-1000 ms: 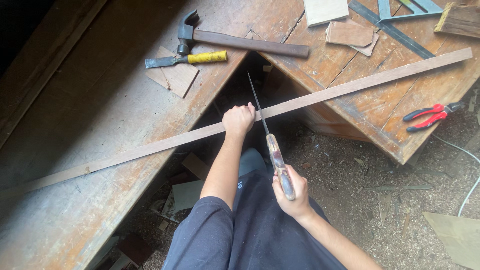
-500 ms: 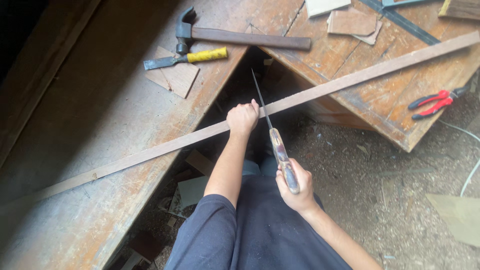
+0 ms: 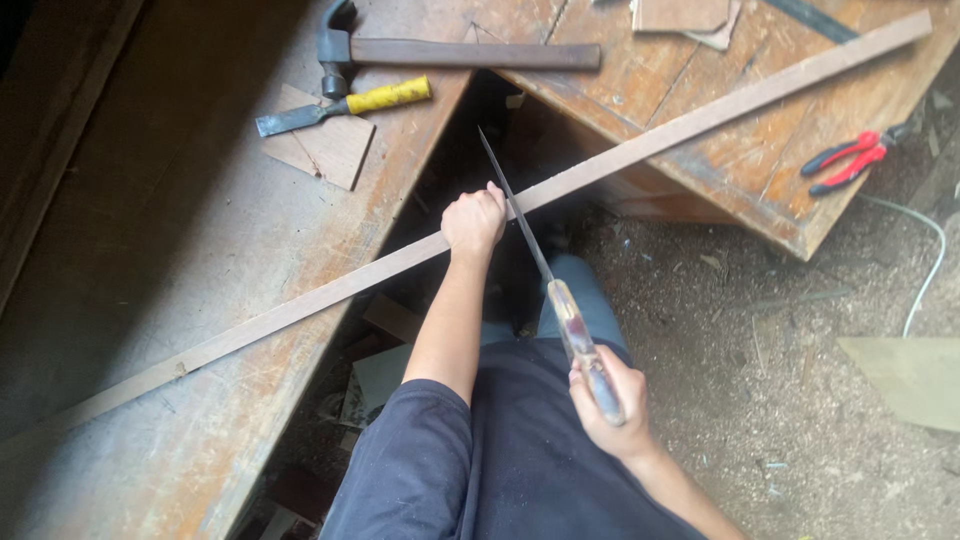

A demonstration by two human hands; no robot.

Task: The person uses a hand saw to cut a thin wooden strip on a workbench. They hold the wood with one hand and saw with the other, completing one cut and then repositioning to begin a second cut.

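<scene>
A long thin wooden strip (image 3: 700, 112) lies slanted across two worn wooden benches, bridging the gap between them. My left hand (image 3: 474, 220) grips the strip over the gap. My right hand (image 3: 606, 398) holds the handle of a narrow hand saw (image 3: 530, 240), and its blade crosses the strip just to the right of my left fist. My lap in dark clothing fills the bottom of the view.
A hammer (image 3: 455, 50) and a yellow-handled chisel (image 3: 345, 105) lie on the left bench (image 3: 150, 250) by a wood offcut (image 3: 325, 150). Red-handled pliers (image 3: 845, 160) rest on the right bench (image 3: 720, 160). Thin wood pieces (image 3: 685, 15) sit at the top. Sawdust covers the ground (image 3: 780, 350); a white cable (image 3: 925, 270) runs at right.
The saw and my right hand have drawn back toward me a little. My left hand stays clamped on the strip.
</scene>
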